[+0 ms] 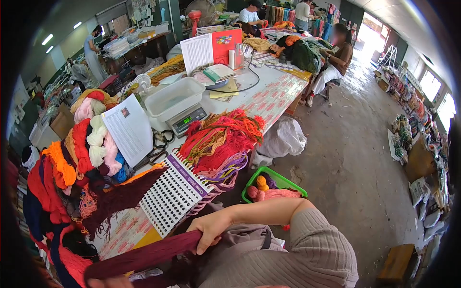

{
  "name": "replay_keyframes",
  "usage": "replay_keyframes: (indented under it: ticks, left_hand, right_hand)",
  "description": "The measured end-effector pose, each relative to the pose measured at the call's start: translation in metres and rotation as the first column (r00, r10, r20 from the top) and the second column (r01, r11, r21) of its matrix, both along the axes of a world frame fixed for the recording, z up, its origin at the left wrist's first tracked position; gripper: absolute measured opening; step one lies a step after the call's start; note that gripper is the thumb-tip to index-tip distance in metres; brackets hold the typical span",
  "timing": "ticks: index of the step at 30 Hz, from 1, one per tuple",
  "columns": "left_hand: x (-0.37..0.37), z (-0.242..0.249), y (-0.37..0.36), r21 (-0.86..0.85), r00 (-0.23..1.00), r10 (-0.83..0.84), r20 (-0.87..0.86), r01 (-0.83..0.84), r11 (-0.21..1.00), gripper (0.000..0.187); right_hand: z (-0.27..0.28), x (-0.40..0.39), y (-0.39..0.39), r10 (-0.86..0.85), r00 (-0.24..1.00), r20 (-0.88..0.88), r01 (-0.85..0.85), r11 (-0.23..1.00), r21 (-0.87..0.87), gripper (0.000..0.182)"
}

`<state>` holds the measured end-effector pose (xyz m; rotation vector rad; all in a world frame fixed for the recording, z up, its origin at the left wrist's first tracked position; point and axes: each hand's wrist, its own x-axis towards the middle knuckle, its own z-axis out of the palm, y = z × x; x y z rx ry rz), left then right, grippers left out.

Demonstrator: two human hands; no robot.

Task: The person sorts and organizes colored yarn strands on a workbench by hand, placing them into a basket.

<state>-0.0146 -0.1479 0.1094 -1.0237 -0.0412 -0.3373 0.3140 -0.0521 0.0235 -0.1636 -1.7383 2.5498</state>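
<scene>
A dark maroon skein of yarn (149,251) stretches across the lower part of the view. My right hand (211,231) is closed around one end of it, in front of my body. At the bottom edge, my left hand (111,282) is blurred and cut off, beside the far bend of the skein; its fingers cannot be made out. Just beyond my right hand lies a white board with rows of holes (173,194), with red and multicoloured yarn strands (223,139) hanging along its edge. More dark maroon yarn (126,198) lies left of the board.
A heap of coloured skeins (62,165) covers the table's left side. Behind the board are scissors (161,139), a printed sheet (127,128), a digital scale (189,120) and a plastic tub (174,98). A green basket (293,186) stands on the floor. Other people sit and stand farther back.
</scene>
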Motion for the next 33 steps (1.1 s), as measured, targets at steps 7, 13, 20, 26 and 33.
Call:
replay_keyframes:
  ticks: [7, 13, 20, 26, 33]
  left_hand:
    - [0.106, 0.036, 0.02, -0.978, 0.834, 0.519, 0.188, 0.21, 0.018, 0.036]
    - [0.106, 0.022, 0.069, 0.09, 0.719, 0.213, -0.661, 0.358, -0.929, 0.043]
    - [0.091, -0.069, 0.018, 0.742, 0.982, 0.161, 0.096, 0.038, -0.669, 0.044]
    - [0.079, 0.001, -0.006, -0.396, 0.729, 0.58, 0.363, 0.685, -0.612, 0.005]
    - [0.065, 0.043, -0.01, -0.259, 0.697, 0.645, 0.314, 0.717, -0.648, 0.031]
  right_hand:
    - [-0.012, -0.033, -0.021, -0.257, 0.963, -0.082, 0.269, 0.939, 0.213, 0.024]
    - [0.026, -0.015, -0.022, -0.341, 0.862, -0.375, 0.497, 0.426, 0.756, 0.037]
    - [0.001, -0.025, -0.012, -0.324, 0.808, -0.492, 0.586, 0.354, 0.729, 0.035]
    - [-0.022, -0.004, -0.002, -0.436, 0.848, -0.303, 0.507, 0.498, 0.703, 0.035]
    - [-0.021, 0.007, 0.007, -0.395, 0.886, -0.242, 0.454, 0.635, 0.625, 0.05]
